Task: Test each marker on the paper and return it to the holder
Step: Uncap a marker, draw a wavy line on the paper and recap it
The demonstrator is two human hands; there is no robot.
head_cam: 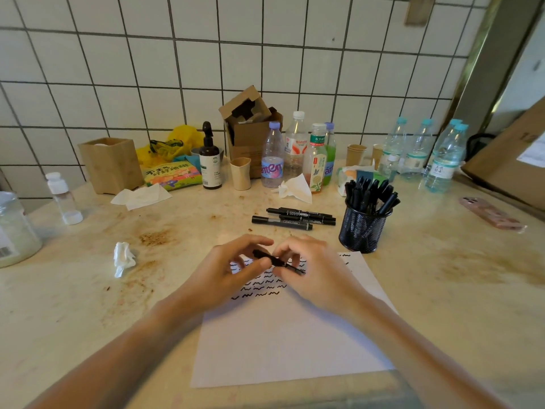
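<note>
A black marker (269, 257) is held between both hands above the white paper (289, 340), over rows of black squiggles (259, 290). My left hand (233, 270) pinches its left end with thumb and fingers. My right hand (309, 270) grips its right part, fingers curled round it. Whether the cap is on I cannot tell. Three black markers (295, 219) lie on the table beyond the hands. To their right stands the black mesh holder (362, 231), with several black markers upright in it.
Bottles (272, 156), paper cups (241, 174), a cardboard box (250, 128) and a wooden box (112, 163) line the tiled wall. Crumpled tissues (124, 258) lie left of the paper. A pink phone (491, 214) lies at the right, a jar (14, 228) at the left edge.
</note>
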